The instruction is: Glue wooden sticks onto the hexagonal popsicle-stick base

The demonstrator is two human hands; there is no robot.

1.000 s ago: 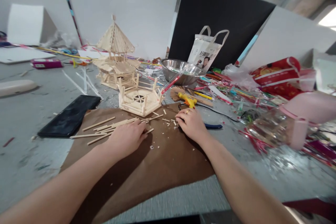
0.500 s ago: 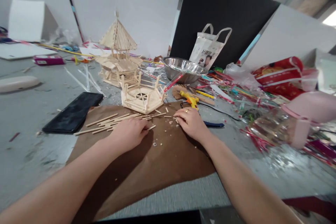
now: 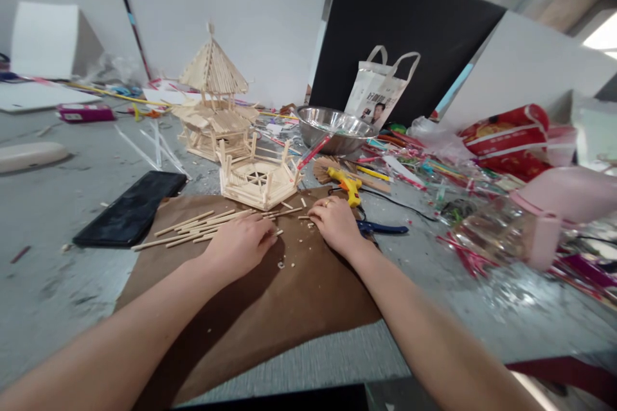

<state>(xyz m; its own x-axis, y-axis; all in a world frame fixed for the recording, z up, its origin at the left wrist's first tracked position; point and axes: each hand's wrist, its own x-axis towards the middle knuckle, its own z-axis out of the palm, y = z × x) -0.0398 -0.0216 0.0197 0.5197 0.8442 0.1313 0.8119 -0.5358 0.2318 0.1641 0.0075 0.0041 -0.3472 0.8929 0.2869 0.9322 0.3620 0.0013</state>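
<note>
My left hand (image 3: 243, 241) rests at the right end of a bundle of thin wooden sticks (image 3: 193, 229), its fingers closed. A short wooden stick (image 3: 279, 232) pokes out at its fingertips. My right hand (image 3: 335, 221) lies low over the brown sheet (image 3: 289, 298), with fingers bent together beside small stick offcuts (image 3: 303, 218). What its fingertips hold, if anything, is hidden. Just beyond both hands stands a six-sided wooden stick frame (image 3: 260, 189) with short posts and a spoked floor.
Behind the frame stands a tiered stick pavilion (image 3: 214, 99). A black phone (image 3: 130, 209) lies left. To the right are a yellow glue gun (image 3: 348, 186), blue-handled pliers (image 3: 383, 228), a metal bowl (image 3: 332, 131), a pink-lidded jug (image 3: 515, 218) and scattered strips.
My right hand has moved left, closer to my left hand and over the offcuts, uncovering more of the blue handles. My left hand stays nearly in place. The view has shifted slightly.
</note>
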